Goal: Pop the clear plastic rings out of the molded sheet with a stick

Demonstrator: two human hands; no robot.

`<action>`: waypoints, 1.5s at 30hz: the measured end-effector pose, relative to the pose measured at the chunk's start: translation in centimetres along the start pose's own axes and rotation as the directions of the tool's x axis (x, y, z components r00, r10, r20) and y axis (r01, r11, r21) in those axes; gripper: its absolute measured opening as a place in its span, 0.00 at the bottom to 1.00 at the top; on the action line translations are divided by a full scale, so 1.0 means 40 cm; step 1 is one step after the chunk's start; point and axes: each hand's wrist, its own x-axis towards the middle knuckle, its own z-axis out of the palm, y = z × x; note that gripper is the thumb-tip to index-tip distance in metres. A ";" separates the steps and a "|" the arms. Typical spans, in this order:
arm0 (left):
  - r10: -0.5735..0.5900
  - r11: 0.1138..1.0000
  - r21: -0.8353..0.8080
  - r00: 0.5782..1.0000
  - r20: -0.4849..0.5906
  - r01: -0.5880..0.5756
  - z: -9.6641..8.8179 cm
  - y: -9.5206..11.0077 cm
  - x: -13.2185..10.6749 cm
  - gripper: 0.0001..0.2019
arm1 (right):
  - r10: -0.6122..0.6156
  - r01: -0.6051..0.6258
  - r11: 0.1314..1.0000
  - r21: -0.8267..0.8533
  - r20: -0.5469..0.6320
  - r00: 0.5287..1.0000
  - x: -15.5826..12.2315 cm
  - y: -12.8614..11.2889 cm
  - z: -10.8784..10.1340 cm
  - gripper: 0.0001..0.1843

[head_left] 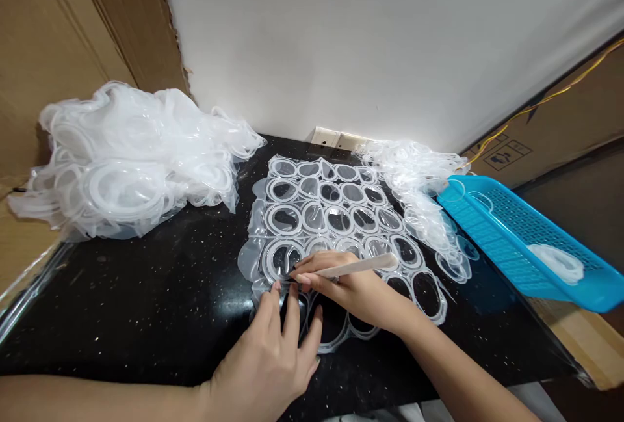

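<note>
A flat sheet of clear plastic with rows of oval ring shapes (pixel 322 214) lies on a black speckled countertop (pixel 146 298). My right hand (pixel 341 282) is shut on a pale flat stick (pixel 363 265), and the stick's pointed end sits at a ring near the sheet's lower left. My left hand (pixel 266 350) rests on the sheet's near edge with fingers spread, holding nothing. Part of the sheet is hidden under both hands.
A large heap of clear plastic offcuts (pixel 127 162) lies to the left, and a smaller heap (pixel 414 181) lies to the right. A blue plastic basket (pixel 517 240) holding a white wad sits at the right counter edge. Cardboard (pixel 58 51) and a white wall (pixel 370 38) surround the counter.
</note>
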 end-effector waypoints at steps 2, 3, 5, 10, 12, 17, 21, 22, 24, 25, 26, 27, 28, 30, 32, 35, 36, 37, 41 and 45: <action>-0.001 1.000 0.006 1.000 -0.011 0.001 -0.002 -0.003 0.004 0.19 | -0.045 0.044 0.995 -0.094 0.000 0.999 -0.002 -0.006 0.004 0.13; 0.003 1.000 0.010 1.000 -0.023 -0.003 -0.003 -0.004 0.006 0.19 | -0.073 0.072 0.984 -0.161 -0.001 0.997 -0.004 -0.008 0.008 0.14; 0.028 0.999 0.019 0.999 -0.040 -0.027 -0.008 -0.005 0.010 0.18 | -0.138 0.127 0.936 -0.327 -0.012 0.990 -0.014 -0.007 0.025 0.15; 0.062 0.998 0.016 0.998 -0.030 -0.062 -0.019 -0.006 0.019 0.12 | -0.310 0.177 0.772 -0.610 -0.119 0.943 -0.040 0.013 0.083 0.15; 0.056 0.998 0.006 0.998 -0.007 -0.056 -0.020 -0.005 0.020 0.12 | -0.322 0.192 0.757 -0.625 -0.100 0.941 -0.041 0.016 0.094 0.15; 0.065 0.998 -0.002 0.998 0.026 -0.065 -0.021 -0.010 0.023 0.12 | -0.300 0.194 0.780 -0.595 -0.084 0.950 -0.025 0.004 0.096 0.15; 0.055 0.998 -0.008 0.998 0.031 -0.055 -0.031 -0.018 0.035 0.12 | -0.327 0.192 0.792 -0.579 -0.137 0.935 -0.008 0.013 0.091 0.16; 0.043 0.999 -0.001 0.999 0.028 -0.043 -0.033 -0.019 0.038 0.13 | -0.328 0.185 0.798 -0.574 -0.156 0.932 -0.002 0.020 0.087 0.16; 0.028 1.000 0.014 0.999 0.018 -0.028 -0.036 -0.022 0.040 0.15 | -0.308 0.165 0.830 -0.534 -0.192 0.932 0.013 0.036 0.074 0.16; 0.025 1.000 0.018 1.000 0.018 -0.025 -0.036 -0.023 0.040 0.16 | -0.293 0.157 0.852 -0.500 -0.207 0.933 0.021 0.043 0.065 0.16; 0.025 1.000 0.018 0.999 0.020 -0.026 -0.035 -0.023 0.039 0.16 | -0.279 0.150 0.873 -0.464 -0.222 0.934 0.029 0.050 0.056 0.16; 0.027 1.000 0.014 0.999 0.024 -0.027 -0.035 -0.024 0.038 0.17 | -0.264 0.144 0.891 -0.430 -0.236 0.935 0.037 0.056 0.047 0.16; 0.024 1.000 0.011 0.999 0.027 -0.025 -0.033 -0.024 0.037 0.17 | -0.248 0.134 0.906 -0.401 -0.248 0.937 0.044 0.059 0.039 0.16; 0.010 1.000 0.004 1.000 0.028 -0.010 -0.031 -0.025 0.034 0.16 | -0.197 0.087 0.935 -0.345 -0.297 0.934 0.054 0.059 0.024 0.16; 0.003 1.000 -0.006 1.000 0.013 -0.003 -0.029 -0.026 0.033 0.16 | -0.105 0.012 0.969 -0.245 -0.373 0.922 0.058 0.052 0.012 0.16; 0.003 1.000 -0.006 1.000 -0.017 -0.003 -0.030 -0.033 0.037 0.14 | 0.112 -0.112 0.993 0.022 -0.376 0.920 0.050 0.037 0.000 0.16; 0.004 1.000 -0.003 1.000 -0.023 -0.004 -0.032 -0.037 0.039 0.14 | 0.176 -0.148 0.983 0.107 -0.328 0.928 0.045 0.033 -0.002 0.16; 0.006 1.000 -0.001 1.000 -0.024 -0.006 -0.035 -0.042 0.043 0.14 | 0.220 -0.179 0.970 0.166 -0.277 0.935 0.039 0.029 -0.004 0.15; 0.011 1.000 -0.007 1.000 0.022 -0.011 -0.041 -0.058 0.054 0.15 | 0.186 -0.167 0.981 0.099 -0.234 0.954 0.018 0.024 0.002 0.13; -0.021 1.000 0.012 0.990 0.142 0.019 -0.024 -0.061 0.045 0.18 | 0.025 -0.043 0.997 -0.072 -0.229 0.973 0.012 0.023 0.010 0.12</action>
